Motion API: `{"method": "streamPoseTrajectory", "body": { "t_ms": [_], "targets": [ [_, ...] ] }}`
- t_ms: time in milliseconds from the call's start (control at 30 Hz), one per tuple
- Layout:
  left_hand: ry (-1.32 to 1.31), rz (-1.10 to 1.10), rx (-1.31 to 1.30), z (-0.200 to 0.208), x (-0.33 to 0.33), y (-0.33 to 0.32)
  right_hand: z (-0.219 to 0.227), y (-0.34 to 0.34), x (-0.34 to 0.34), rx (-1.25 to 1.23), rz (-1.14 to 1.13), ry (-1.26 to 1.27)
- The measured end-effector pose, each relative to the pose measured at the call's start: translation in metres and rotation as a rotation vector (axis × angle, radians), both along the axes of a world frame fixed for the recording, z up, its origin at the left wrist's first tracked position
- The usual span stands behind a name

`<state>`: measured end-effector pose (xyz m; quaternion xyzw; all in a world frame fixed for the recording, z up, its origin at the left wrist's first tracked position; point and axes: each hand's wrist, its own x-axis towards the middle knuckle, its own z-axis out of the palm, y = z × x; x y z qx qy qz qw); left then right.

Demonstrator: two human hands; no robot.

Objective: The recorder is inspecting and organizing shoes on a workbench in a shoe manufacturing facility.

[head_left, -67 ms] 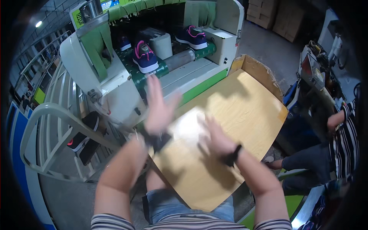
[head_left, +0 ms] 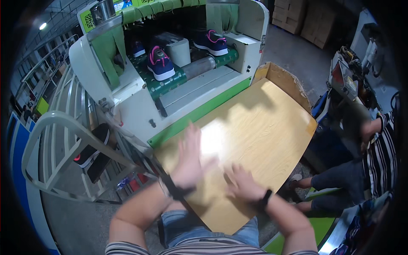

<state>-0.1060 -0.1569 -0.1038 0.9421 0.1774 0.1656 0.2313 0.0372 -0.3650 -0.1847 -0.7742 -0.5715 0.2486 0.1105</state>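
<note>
Work surface: a wood-grain board, bare grain lit by a bright glare patch, set before the wearer and running toward one o'clock. A torn cardboard edging stands along its one-to-two o'clock end. The left hand is over the board's nine o'clock side, fingers spread wide, gripping nothing; the right hand, near six o'clock, is likewise spread and ungripped. Both are blurred; contact with the board cannot be told.

Room: concrete floor; a co-worker in a striped top at three o'clock; brown cartons stacked at one o'clock, contents not visible.

Containers: the white conveyor machine at eleven o'clock holds, in its mouth, two navy sneakers with pink laces, one at eleven, one at twelve. The metal rack at nine holds a dark white-soled sneaker.
</note>
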Motion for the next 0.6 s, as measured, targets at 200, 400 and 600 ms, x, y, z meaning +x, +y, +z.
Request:
{"method": "streamPoseTrajectory", "body": {
  "t_ms": [200,400,600],
  "targets": [
    [0.378,-0.128,0.101,-0.098,-0.075,-0.112,-0.009,-0.110,-0.102,0.034,-0.120,-0.097],
    [0.409,-0.112,0.023,-0.100,-0.068,-0.106,-0.008,-0.108,-0.102,0.048,-0.162,-0.042],
    [0.392,-0.089,0.023,-0.094,-0.069,-0.108,-0.010,-0.106,-0.098,0.091,-0.152,-0.069]
  ]
}}
